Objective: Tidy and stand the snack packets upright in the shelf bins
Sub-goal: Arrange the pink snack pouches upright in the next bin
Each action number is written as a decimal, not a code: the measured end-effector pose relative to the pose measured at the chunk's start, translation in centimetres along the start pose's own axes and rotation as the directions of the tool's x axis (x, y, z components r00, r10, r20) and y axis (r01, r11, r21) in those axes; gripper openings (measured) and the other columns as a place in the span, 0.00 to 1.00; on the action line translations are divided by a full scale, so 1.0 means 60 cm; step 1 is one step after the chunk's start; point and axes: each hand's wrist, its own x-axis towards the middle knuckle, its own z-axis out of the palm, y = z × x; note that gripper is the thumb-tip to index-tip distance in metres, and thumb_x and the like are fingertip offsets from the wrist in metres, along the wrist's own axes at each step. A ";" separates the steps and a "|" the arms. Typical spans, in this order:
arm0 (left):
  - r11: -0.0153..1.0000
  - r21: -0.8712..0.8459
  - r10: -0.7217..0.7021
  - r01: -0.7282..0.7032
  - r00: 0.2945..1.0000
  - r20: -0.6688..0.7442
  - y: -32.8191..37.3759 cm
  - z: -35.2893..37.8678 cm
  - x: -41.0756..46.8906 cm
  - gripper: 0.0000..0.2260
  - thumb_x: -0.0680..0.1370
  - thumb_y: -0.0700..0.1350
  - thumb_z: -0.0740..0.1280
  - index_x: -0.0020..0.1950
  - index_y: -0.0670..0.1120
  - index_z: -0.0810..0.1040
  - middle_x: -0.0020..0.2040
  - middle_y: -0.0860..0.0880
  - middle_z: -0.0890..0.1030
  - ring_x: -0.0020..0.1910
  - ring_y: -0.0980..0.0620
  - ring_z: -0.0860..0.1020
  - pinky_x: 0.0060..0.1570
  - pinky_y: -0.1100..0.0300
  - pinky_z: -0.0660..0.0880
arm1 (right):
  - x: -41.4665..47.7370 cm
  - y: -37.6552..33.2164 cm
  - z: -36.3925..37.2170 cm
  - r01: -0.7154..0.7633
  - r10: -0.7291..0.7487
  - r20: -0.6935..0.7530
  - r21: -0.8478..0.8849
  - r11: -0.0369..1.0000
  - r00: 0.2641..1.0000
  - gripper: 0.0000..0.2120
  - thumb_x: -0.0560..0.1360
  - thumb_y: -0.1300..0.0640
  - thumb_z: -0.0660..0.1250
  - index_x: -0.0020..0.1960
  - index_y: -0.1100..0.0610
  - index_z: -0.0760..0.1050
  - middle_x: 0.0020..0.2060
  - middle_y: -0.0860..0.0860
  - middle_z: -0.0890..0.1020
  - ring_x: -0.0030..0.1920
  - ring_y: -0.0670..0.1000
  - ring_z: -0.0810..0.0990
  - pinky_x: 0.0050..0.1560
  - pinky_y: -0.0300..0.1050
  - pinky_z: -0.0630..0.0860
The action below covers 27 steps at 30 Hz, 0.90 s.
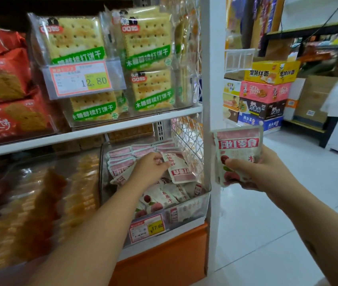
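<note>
several snack packets (160, 198) lie jumbled at the front of the clear bin (186, 210) on the lower shelf, while a row (122, 159) behind them stands upright, so the loose ones likely need lifting out and squaring. the left hand (153, 168) reaches into the bin, fingers curled and apparently pinching an upside-down packet (181, 172), though blur hides the contact. the right hand (255, 172), outside the shelf, clamps its thumb across a small upright stack (236, 145), keeping it aligned.

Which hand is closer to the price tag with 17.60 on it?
The left hand. It is in the bin just above the price tag, pinching an upside-down packet. The right hand holds packets out past the white post.
</note>
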 end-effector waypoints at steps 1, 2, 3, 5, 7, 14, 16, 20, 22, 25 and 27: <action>0.999 0.037 -0.006 0.007 1.000 -0.012 0.008 0.009 0.009 0.24 0.76 0.52 0.67 0.70 0.47 0.68 0.62 0.47 0.77 0.54 0.49 0.78 0.54 0.55 0.75 | 0.001 0.003 -0.003 0.003 -0.003 0.007 -0.009 1.000 1.000 0.10 0.72 0.60 0.70 0.51 0.51 0.75 0.42 0.51 0.83 0.42 0.52 0.81 0.36 0.43 0.76; 0.997 0.069 -0.018 0.019 1.000 -0.024 0.012 0.013 0.015 0.26 0.76 0.53 0.68 0.71 0.47 0.66 0.63 0.46 0.76 0.57 0.47 0.77 0.56 0.56 0.73 | 0.002 0.004 -0.001 0.012 -0.012 0.020 -0.015 1.000 1.000 0.11 0.72 0.59 0.70 0.53 0.51 0.75 0.43 0.50 0.83 0.42 0.52 0.81 0.36 0.43 0.76; 0.996 0.086 -0.025 0.028 0.999 -0.033 0.017 0.019 0.019 0.29 0.76 0.54 0.68 0.73 0.47 0.63 0.65 0.46 0.74 0.61 0.46 0.75 0.55 0.59 0.70 | 0.003 0.005 0.000 0.020 -0.020 0.027 -0.014 1.000 0.999 0.12 0.72 0.59 0.70 0.53 0.51 0.75 0.43 0.50 0.83 0.42 0.52 0.81 0.36 0.43 0.77; 0.993 0.103 -0.043 0.048 0.998 -0.049 0.030 0.032 0.021 0.34 0.75 0.53 0.69 0.76 0.47 0.57 0.71 0.45 0.69 0.67 0.44 0.69 0.56 0.58 0.67 | 0.006 0.007 0.000 0.027 -0.027 0.026 -0.003 1.000 0.999 0.12 0.72 0.59 0.70 0.53 0.50 0.76 0.42 0.49 0.84 0.42 0.51 0.82 0.36 0.43 0.78; 0.991 0.122 -0.057 0.062 0.998 -0.042 0.041 0.046 0.019 0.41 0.73 0.52 0.72 0.78 0.49 0.50 0.74 0.45 0.64 0.70 0.43 0.66 0.62 0.54 0.67 | 0.010 0.006 0.000 0.028 -0.029 0.028 0.010 1.000 0.999 0.12 0.71 0.59 0.70 0.53 0.50 0.76 0.42 0.47 0.84 0.41 0.50 0.83 0.36 0.43 0.78; 0.993 -0.121 -0.014 0.000 0.994 -0.110 0.035 0.054 0.007 0.42 0.72 0.38 0.72 0.77 0.53 0.50 0.58 0.52 0.72 0.53 0.52 0.72 0.44 0.60 0.72 | 0.008 0.008 0.000 0.021 -0.021 0.047 0.006 1.000 0.999 0.12 0.71 0.57 0.71 0.52 0.48 0.75 0.41 0.45 0.83 0.39 0.46 0.82 0.33 0.39 0.77; 0.982 -0.186 0.007 -0.029 0.993 -0.115 0.022 0.026 -0.008 0.44 0.73 0.38 0.72 0.78 0.53 0.45 0.61 0.54 0.71 0.57 0.53 0.71 0.50 0.59 0.70 | 0.006 0.008 0.001 0.018 -0.018 0.064 0.000 1.000 0.998 0.11 0.71 0.57 0.71 0.52 0.49 0.75 0.40 0.45 0.83 0.38 0.47 0.83 0.32 0.38 0.77; 0.987 -0.123 0.093 -0.102 0.993 -0.072 0.002 -0.043 -0.048 0.31 0.72 0.41 0.73 0.72 0.50 0.64 0.59 0.51 0.79 0.53 0.54 0.78 0.51 0.58 0.74 | 0.000 0.003 0.004 0.044 -0.036 0.183 -0.038 0.998 0.982 0.10 0.70 0.56 0.72 0.50 0.50 0.77 0.36 0.45 0.84 0.34 0.45 0.83 0.31 0.34 0.76; 0.991 -0.009 0.133 -0.134 0.991 -0.027 -0.002 -0.075 -0.064 0.14 0.71 0.42 0.74 0.55 0.49 0.77 0.51 0.50 0.83 0.45 0.55 0.80 0.44 0.59 0.75 | -0.006 -0.001 0.008 0.060 -0.036 0.284 -0.076 0.995 0.958 0.10 0.70 0.57 0.72 0.51 0.51 0.77 0.37 0.45 0.84 0.35 0.45 0.83 0.31 0.34 0.75; 0.983 0.001 0.185 -0.186 0.982 0.036 -0.002 -0.099 -0.079 0.07 0.70 0.43 0.75 0.44 0.52 0.80 0.42 0.53 0.84 0.40 0.55 0.82 0.44 0.54 0.78 | -0.014 -0.005 0.018 0.075 -0.011 0.420 -0.137 0.988 0.908 0.11 0.71 0.57 0.72 0.52 0.52 0.77 0.40 0.45 0.85 0.37 0.44 0.84 0.32 0.33 0.75; 0.976 0.002 0.219 -0.219 0.975 0.038 0.003 -0.102 -0.086 0.08 0.70 0.43 0.75 0.44 0.53 0.80 0.40 0.54 0.84 0.38 0.57 0.82 0.44 0.55 0.79 | -0.017 -0.004 0.026 0.088 0.005 0.469 -0.175 0.981 0.883 0.12 0.71 0.58 0.72 0.53 0.52 0.77 0.42 0.44 0.85 0.41 0.44 0.84 0.35 0.34 0.77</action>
